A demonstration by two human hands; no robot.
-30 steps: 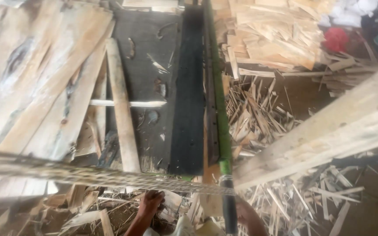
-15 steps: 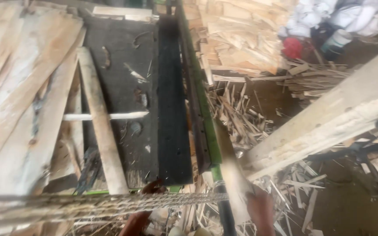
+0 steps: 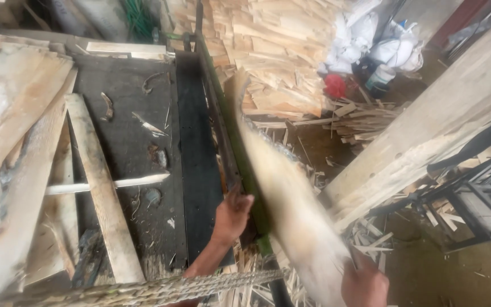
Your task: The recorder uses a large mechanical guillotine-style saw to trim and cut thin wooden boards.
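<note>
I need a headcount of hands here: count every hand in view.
2. The left hand rests on the green metal edge of the dark table; the right hand grips the blurred pale wooden slab at bottom right. No others visible.

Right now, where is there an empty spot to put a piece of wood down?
The dark flat bed between the slanted plank and the green rail is mostly bare, holding only small chips. Crowded: stacked boards at far left, and offcuts littering the floor beyond the rail. The left hand rests by the rail; the right hand grips a blurred board.
</note>
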